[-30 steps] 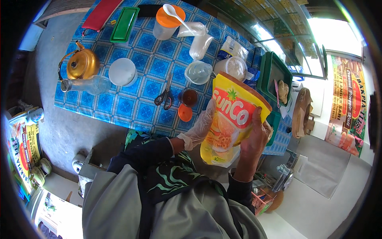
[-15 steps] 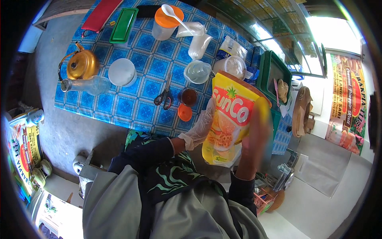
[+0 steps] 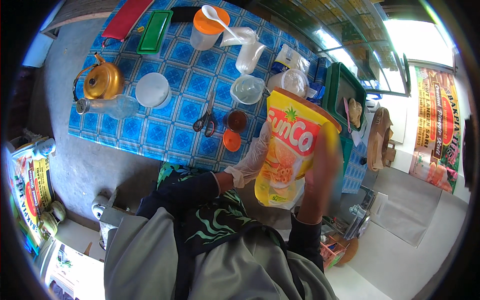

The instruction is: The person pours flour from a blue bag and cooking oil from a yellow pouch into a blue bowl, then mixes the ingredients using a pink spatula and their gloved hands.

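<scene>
A large yellow pouch (image 3: 287,155) with a red panel and food pictures is upright in front of me, past the table's near edge. My left hand (image 3: 254,157), in a clear plastic glove, grips its left side. My right hand (image 3: 316,187) is at its right edge, somewhat blurred, with its fingers closed against the pouch. Left of the pouch, on the table, are a small jar of brown contents (image 3: 236,121), an orange lid (image 3: 231,140) and scissors (image 3: 206,121). A clear measuring jug (image 3: 247,90) stands just beyond, beside a tub of pale powder (image 3: 294,83).
The blue patterned tablecloth (image 3: 150,132) covers the table. On it are a golden kettle (image 3: 104,81), a glass bottle (image 3: 117,106), a white tub (image 3: 153,90), an orange-lidded container (image 3: 207,35) with a white spoon, and bags of white powder (image 3: 250,57). A green crate (image 3: 345,95) stands right.
Hardly anything differs. The view has shifted very slightly, and both hands keep the pouch in the same place.
</scene>
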Motion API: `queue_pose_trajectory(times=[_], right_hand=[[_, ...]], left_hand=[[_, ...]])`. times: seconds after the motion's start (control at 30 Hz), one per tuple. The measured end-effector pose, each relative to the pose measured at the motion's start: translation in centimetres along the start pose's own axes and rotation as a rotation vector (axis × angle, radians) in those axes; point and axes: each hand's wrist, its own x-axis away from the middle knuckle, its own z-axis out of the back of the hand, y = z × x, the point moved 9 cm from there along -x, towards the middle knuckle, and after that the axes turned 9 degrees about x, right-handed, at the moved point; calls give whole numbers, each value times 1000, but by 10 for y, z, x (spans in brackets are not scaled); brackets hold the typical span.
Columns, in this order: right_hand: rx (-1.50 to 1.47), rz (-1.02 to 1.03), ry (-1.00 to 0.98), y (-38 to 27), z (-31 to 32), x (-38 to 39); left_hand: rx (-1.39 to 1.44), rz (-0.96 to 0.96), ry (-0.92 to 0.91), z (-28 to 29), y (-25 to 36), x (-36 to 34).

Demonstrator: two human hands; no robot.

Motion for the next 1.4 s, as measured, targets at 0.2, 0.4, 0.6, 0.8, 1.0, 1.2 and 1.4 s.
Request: queue_pose_trajectory(times=[0.2, 0.4, 0.6, 0.8, 1.0, 1.2, 1.4], right_hand=[[64, 6, 16, 0, 4, -2], [36, 11, 2, -4, 1, -1], [-13, 3, -45, 0, 2, -4], [-16, 1, -39, 1, 3, -4], [11, -7, 0, -3, 3, -3], [18, 4, 31, -4, 5, -1], [42, 18, 25, -7, 4, -1]], left_hand=[[-31, -1, -7, -3, 1, 1], [-45, 11, -28, -5, 0, 0], [-33, -6, -7, -2, -2, -4], [-69, 3, -9, -8, 1, -1], [-61, -22, 20, -5, -2, -1], [-28, -14, 41, -12, 0, 2], [-14, -14, 39, -7, -3, -2]])
